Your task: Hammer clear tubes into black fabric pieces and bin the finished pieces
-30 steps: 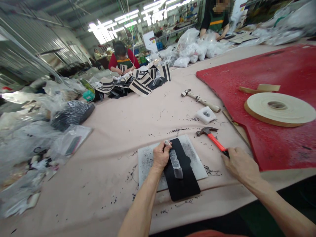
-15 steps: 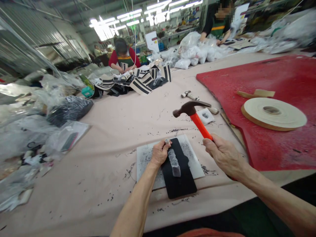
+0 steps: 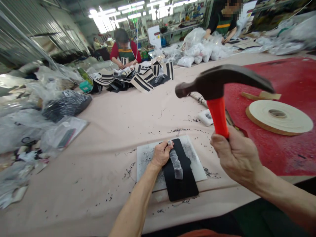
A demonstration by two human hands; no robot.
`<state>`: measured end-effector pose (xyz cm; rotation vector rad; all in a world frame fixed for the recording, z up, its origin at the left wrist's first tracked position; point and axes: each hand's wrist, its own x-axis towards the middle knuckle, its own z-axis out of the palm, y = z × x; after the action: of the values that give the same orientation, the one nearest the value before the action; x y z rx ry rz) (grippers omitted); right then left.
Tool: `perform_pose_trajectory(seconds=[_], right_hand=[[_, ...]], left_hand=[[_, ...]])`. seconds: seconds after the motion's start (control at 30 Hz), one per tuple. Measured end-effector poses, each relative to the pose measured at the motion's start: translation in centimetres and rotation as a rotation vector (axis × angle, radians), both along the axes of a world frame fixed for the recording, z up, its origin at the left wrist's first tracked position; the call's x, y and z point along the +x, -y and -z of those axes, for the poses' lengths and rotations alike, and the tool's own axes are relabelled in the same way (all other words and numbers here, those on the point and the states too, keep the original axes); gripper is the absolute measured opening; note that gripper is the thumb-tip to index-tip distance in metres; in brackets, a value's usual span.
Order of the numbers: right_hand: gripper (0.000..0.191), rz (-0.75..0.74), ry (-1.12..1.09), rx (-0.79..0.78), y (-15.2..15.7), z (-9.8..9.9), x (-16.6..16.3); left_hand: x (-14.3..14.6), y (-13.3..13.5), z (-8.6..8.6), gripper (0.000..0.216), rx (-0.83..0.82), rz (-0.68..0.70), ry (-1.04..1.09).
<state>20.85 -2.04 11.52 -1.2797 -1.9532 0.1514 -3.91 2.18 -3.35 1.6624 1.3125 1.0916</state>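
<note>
Pale pink cloth covers the long table [image 3: 103, 184], speckled with dark crumbs near its front edge. Closest in, the right hand [image 3: 234, 158] is wrapped tight around the red handle of a claw hammer [image 3: 217, 89], held up off the table with its dark steel head above and right of the work. That head looks heavy and hard against the light handle, so the low grip seems to suit a swing (a higher hold would likely give more control). Just beyond, the left hand [image 3: 161, 154] is closed around a small upright punch [image 3: 170, 143], pinching it onto a black cut piece [image 3: 181, 184] that lies on a white cutting board [image 3: 145, 161]. A clear plastic strip [image 3: 176, 164] rests on the black piece, which looks thin, flat and flexible. Farther right lie a red mat [image 3: 283, 151] and a roll of cream tape [image 3: 278, 117]. At the far end, two other people sort striped pieces [image 3: 145, 77] and plastic bags [image 3: 197, 49].
</note>
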Motion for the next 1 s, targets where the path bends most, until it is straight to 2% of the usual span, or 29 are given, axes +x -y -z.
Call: perform_pose_trajectory(seconds=[0.07, 0.13, 0.17, 0.23, 0.3, 0.37, 0.4, 0.5, 0.53, 0.67, 0.73, 0.8, 0.83, 0.9, 0.93, 1.0], right_hand=[[0.025, -0.076, 0.166, -0.058, 0.2, 1.1, 0.1], [0.027, -0.138, 0.405, -0.212, 0.1, 1.8, 0.3], [0.028, -0.139, 0.452, -0.277, -0.1, 1.7, 0.4], [0.031, -0.095, 0.332, -0.280, -0.4, 0.8, 0.1], [0.032, -0.008, 0.073, -0.171, -0.5, -0.1, -0.3], [0.031, 0.035, -0.003, -0.163, -0.3, 0.1, -0.5], [0.031, 0.026, 0.075, -0.238, -0.1, 0.6, -0.3], [0.034, -0.048, 0.455, -0.594, 0.3, 2.5, 0.8], [0.037, -0.033, 0.495, -0.663, 0.3, 2.9, 1.3], [0.042, 0.124, 0.332, -0.700, -0.2, 4.9, 3.7], [0.042, 0.165, 0.279, -0.791, -0.3, 6.7, 5.1], [0.040, 0.217, 0.328, -0.884, -0.2, 8.8, 6.2], [0.038, 0.256, 0.391, -0.862, -0.1, 9.8, 6.4], [0.035, 0.296, 0.494, -0.635, 0.4, 11.0, 5.6], [0.039, 0.263, 0.486, -0.476, 0.7, 11.4, 4.6], [0.047, 0.048, 0.344, -0.249, 1.1, 11.6, 1.3]], left_hand=[[0.0, 0.0, 0.0, 0.017, 0.008, -0.004, -0.022], [0.0, -0.1, 0.1, 0.016, 0.007, -0.006, -0.054], [0.0, -0.1, 0.2, 0.016, 0.005, -0.006, -0.065], [0.0, -0.1, 0.3, 0.016, 0.001, -0.006, -0.065], [0.1, 0.0, 0.2, 0.017, -0.002, -0.009, -0.056], [0.1, 0.0, 0.2, 0.017, 0.003, -0.008, -0.062], [0.1, 0.1, 0.2, 0.017, 0.007, -0.005, -0.075], [0.2, 0.1, 0.1, 0.016, 0.010, 0.001, -0.109], [0.2, 0.1, 0.1, 0.016, 0.009, -0.001, -0.109], [0.2, 0.1, 0.0, 0.015, 0.007, -0.016, -0.072], [0.2, 0.2, 0.0, 0.016, 0.004, -0.024, -0.062], [0.3, 0.2, 0.0, 0.015, 0.004, -0.033, -0.056], [0.4, 0.2, 0.0, 0.015, 0.006, -0.037, -0.055], [0.3, 0.1, 0.0, 0.015, 0.015, -0.050, -0.059], [0.3, 0.1, 0.0, 0.015, 0.019, -0.058, -0.067], [0.1, 0.0, -0.2, 0.016, 0.030, -0.070, -0.092]])
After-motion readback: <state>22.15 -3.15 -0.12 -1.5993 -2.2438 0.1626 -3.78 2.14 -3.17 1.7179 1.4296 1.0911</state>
